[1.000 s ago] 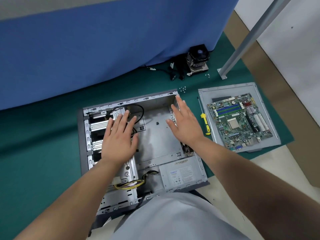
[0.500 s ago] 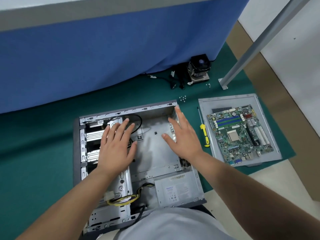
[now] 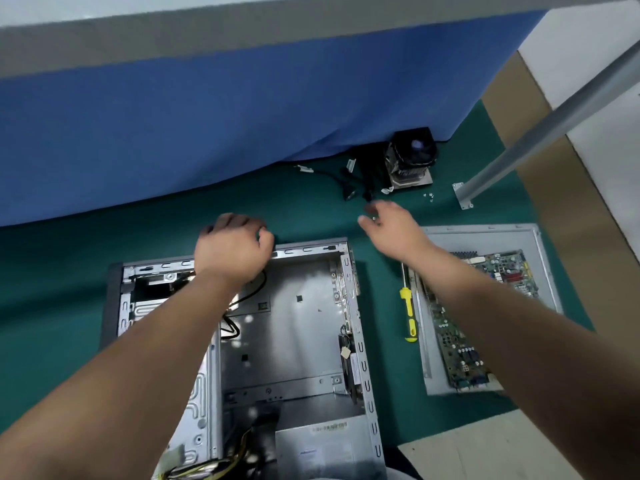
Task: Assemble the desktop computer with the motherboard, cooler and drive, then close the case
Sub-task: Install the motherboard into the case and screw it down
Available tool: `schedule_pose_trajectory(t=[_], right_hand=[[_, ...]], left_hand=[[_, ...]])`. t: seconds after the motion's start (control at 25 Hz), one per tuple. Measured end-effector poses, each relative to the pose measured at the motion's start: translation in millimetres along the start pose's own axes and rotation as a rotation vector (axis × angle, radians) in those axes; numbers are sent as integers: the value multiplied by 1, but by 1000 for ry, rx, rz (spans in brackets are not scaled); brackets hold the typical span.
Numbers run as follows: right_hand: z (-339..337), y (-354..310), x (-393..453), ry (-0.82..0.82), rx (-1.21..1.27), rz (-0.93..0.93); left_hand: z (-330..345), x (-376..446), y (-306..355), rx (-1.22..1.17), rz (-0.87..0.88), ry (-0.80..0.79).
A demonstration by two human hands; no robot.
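Open computer case (image 3: 287, 341) lies flat on the green mat (image 3: 52, 323). Left hand (image 3: 232, 252) at the case's far rim, fingers curled over the edge. Right hand (image 3: 394, 225) beyond the far right corner, blurred — fingers loosely apart, holding nothing. Motherboard (image 3: 485, 306) on the side panel (image 3: 547, 271) to the right, yellow screwdriver (image 3: 408, 313) between, cooler (image 3: 412, 157) farther back.

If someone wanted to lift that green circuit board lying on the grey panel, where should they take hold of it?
Probably by its bare edges, one hand on each long side, coming from above. The motherboard lies flat on the side panel, its top crowded with slots and connectors, so only the rim looks safe to hold. The right arm hides part of it.
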State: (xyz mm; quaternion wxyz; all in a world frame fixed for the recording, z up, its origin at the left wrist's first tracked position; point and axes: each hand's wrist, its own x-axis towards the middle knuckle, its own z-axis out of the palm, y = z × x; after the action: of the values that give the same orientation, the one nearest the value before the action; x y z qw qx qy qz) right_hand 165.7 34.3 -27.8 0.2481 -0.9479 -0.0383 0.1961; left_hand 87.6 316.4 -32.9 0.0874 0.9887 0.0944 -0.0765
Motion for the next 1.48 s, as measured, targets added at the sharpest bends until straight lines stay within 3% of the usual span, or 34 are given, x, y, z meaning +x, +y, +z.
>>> schedule_pose_trajectory(t=[0.28,0.44,0.6,0.68,0.84,1.04,1.12,1.24,1.4,1.48], right_hand=[[27,-14,106,-27,-187,98],[46,-17,123,2,-249,159],[55,-22,122,22,-158,187],[55,-28,109,51,42,226],[29,-45,46,132,808,295],[2,-67,-75,106,1308,323],[5,-71,-118,24,1295,370],[24,-76,-162,-149,1164,399],[46,-81,-192,-298,1024,340],[49,-80,-197,-299,779,225]], left_hand=[[6,7,-3,69,53,90],[7,7,-3,87,66,129],[13,9,-10,74,74,164],[15,11,-18,70,69,160],[10,10,-16,27,96,150],[-5,-27,-15,-256,300,298],[-5,-61,1,-330,517,437],[0,-103,17,-162,788,446],[6,-123,0,-17,845,294],[6,-133,-8,-46,899,211]])
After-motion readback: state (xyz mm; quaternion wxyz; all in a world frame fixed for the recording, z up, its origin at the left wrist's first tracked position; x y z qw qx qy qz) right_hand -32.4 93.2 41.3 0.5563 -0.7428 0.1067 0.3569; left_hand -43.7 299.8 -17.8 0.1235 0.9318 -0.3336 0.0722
